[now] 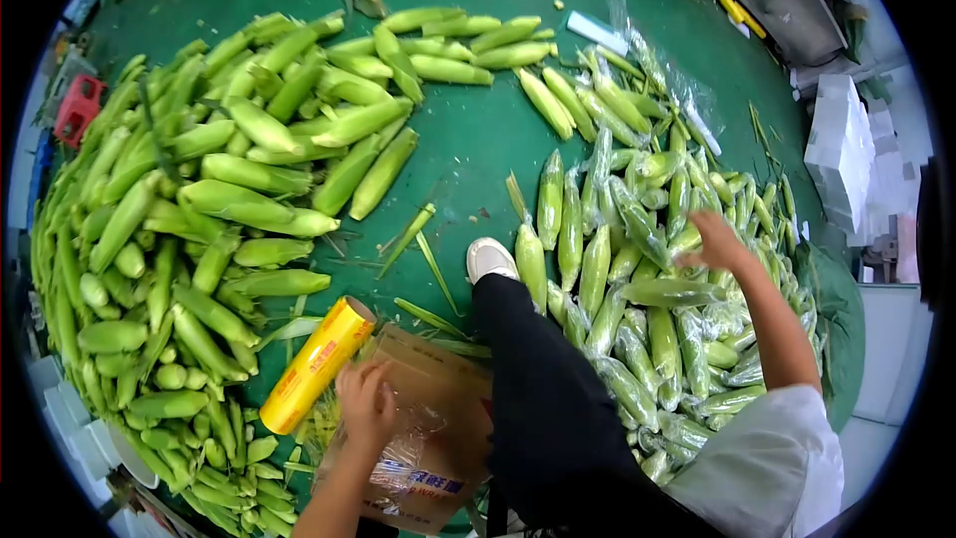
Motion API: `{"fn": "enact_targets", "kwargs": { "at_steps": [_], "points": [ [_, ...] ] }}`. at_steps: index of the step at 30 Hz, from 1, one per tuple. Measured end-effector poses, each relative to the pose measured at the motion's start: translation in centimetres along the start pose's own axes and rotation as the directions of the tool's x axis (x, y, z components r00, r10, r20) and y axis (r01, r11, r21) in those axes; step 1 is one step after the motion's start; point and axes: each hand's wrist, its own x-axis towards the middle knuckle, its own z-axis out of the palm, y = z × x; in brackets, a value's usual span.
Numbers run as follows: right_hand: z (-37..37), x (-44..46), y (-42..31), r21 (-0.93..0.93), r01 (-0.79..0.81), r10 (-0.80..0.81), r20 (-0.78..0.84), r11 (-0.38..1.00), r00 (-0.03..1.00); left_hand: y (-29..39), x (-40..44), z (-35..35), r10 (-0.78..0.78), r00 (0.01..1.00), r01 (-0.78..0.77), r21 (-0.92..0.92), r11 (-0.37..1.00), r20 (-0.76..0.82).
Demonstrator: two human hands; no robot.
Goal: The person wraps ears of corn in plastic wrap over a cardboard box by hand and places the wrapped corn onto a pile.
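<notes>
My left hand (366,401) is over a cardboard box (438,379), just right of a yellow roll of plastic wrap (319,366). Its fingers are loosely bent and apart, with nothing visible in them. Crumpled clear film (413,438) lies on the box below that hand. My right hand (712,242) reaches over a heap of corn ears in clear plastic (637,349), fingers spread. Closest beneath it lies a wrapped corn ear (672,292), placed crosswise on the others; whether the fingertips touch the heap I cannot tell.
A large pile of unwrapped corn (219,229) in green husks covers the left side of the green floor (448,149). My shoe (491,259) stands between the piles. A red plastic object (78,110) is at far left, and white foam boxes (838,144) are at right.
</notes>
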Motion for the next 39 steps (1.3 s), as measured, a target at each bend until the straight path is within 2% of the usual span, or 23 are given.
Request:
{"fn": "enact_targets", "kwargs": {
  "at_steps": [1, 2, 3, 4, 6, 8, 12, 16, 18, 21, 22, 24, 26, 27, 28, 30, 31, 32, 33, 34, 35, 37, 39],
  "points": [
    [0.4, 5.4, -0.6, 0.191, 0.089, -0.066, -0.126, 0.978, 0.990, -0.8, 1.5, 0.7, 0.002, 1.000, -0.002, -0.025, 1.000, 0.010],
    [-0.4, 10.0, -4.1, 0.493, 0.097, -0.011, -0.174, 0.865, 0.985, -1.5, 3.4, 0.9, 0.013, 1.000, -0.013, -0.044, 0.999, 0.014],
    [0.0, 15.0, -6.7, 0.642, 0.070, 0.052, -0.170, 0.764, 0.984, -1.6, 5.7, 1.2, 0.081, 0.996, -0.078, -0.066, 0.995, 0.046],
    [2.5, 20.8, -6.8, 0.682, 0.034, 0.124, -0.181, 0.731, 0.976, -2.1, 7.4, 1.1, 0.046, 0.991, -0.026, -0.157, 0.987, 0.122],
    [7.1, 31.4, -6.2, 0.634, -0.097, 0.325, -0.254, 0.767, 0.911, -3.2, 10.8, 1.1, -0.010, 0.962, 0.099, -0.312, 0.945, 0.272],
    [7.8, 36.5, -7.5, 0.571, -0.231, 0.438, -0.255, 0.788, 0.862, -4.4, 14.5, 0.0, -0.012, 0.959, 0.110, -0.336, 0.935, 0.282],
    [6.5, 41.5, -12.3, 0.327, -0.495, 0.578, -0.247, 0.805, 0.777, -9.9, 18.4, -1.0, -0.159, 0.940, 0.205, -0.126, 0.971, 0.303],
    [5.9, 43.7, -11.7, 0.534, -0.315, 0.497, -0.235, 0.784, 0.835, -10.0, 25.6, 1.2, -0.164, 0.937, 0.214, -0.134, 0.968, 0.309],
    [5.7, 42.9, -14.4, 0.650, -0.105, 0.375, -0.292, 0.752, 0.880, -7.7, 30.3, 4.4, 0.029, 0.964, -0.055, 0.090, 0.994, 0.266],
    [5.9, 39.7, -23.2, 0.699, 0.015, 0.232, -0.258, 0.715, 0.938, -3.6, 38.0, 10.3, 0.366, 0.844, -0.495, 0.306, 0.813, 0.393],
    [6.5, 38.8, -25.7, 0.705, 0.000, 0.226, -0.227, 0.709, 0.947, -2.8, 39.9, 11.8, 0.341, 0.807, -0.523, 0.314, 0.792, 0.482],
    [6.9, 38.0, -28.4, 0.542, 0.142, 0.094, -0.386, 0.828, 0.918, -1.8, 43.3, 14.1, 0.268, 0.726, -0.570, 0.336, 0.750, 0.634],
    [7.0, 37.3, -31.3, 0.549, 0.235, -0.060, -0.318, 0.802, 0.946, -2.9, 45.5, 15.6, 0.309, 0.620, -0.678, 0.294, 0.674, 0.721],
    [10.2, 38.1, -32.9, 0.568, 0.380, -0.169, -0.388, 0.730, 0.906, -4.0, 46.1, 16.6, 0.241, 0.592, -0.690, 0.329, 0.645, 0.769],
    [9.6, 38.7, -33.5, 0.595, 0.578, -0.233, -0.557, 0.558, 0.797, -5.4, 46.3, 16.8, 0.166, 0.608, -0.593, 0.305, 0.745, 0.776],
    [5.0, 41.8, -29.5, 0.587, 0.664, -0.457, -0.484, 0.463, 0.746, -7.8, 46.1, 16.7, 0.280, 0.664, -0.551, 0.202, 0.810, 0.693],
    [2.7, 44.4, -26.8, 0.605, 0.591, -0.308, -0.512, 0.534, 0.802, -8.3, 46.0, 16.8, 0.253, 0.708, -0.460, 0.159, 0.873, 0.660],
    [-1.5, 47.1, -24.2, 0.489, 0.503, -0.023, -0.701, 0.712, 0.713, -8.5, 45.8, 16.4, 0.235, 0.696, -0.498, 0.220, 0.839, 0.678],
    [-4.2, 52.3, -19.8, 0.688, 0.414, 0.074, -0.561, 0.596, 0.824, -8.0, 45.6, 16.3, 0.228, 0.677, -0.539, 0.260, 0.801, 0.700],
    [-5.9, 56.4, -16.8, 0.315, 0.325, 0.150, -0.884, 0.892, 0.443, -7.2, 45.5, 16.7, 0.237, 0.648, -0.591, 0.280, 0.757, 0.724],
    [-6.9, 60.4, -14.1, 0.130, 0.133, 0.075, -0.932, 0.983, 0.356, -7.3, 45.4, 16.9, 0.248, 0.666, -0.573, 0.270, 0.774, 0.703],
    [-5.4, 67.2, -10.7, 0.055, 0.123, -0.006, -0.896, 0.991, 0.445, -7.2, 45.5, 17.1, 0.240, 0.664, -0.567, 0.267, 0.779, 0.708],
    [-4.5, 67.3, -9.6, 0.141, 0.100, 0.046, -0.772, 0.985, 0.634, -7.4, 45.4, 17.3, 0.262, 0.690, -0.565, 0.275, 0.778, 0.674]
  ]
}}
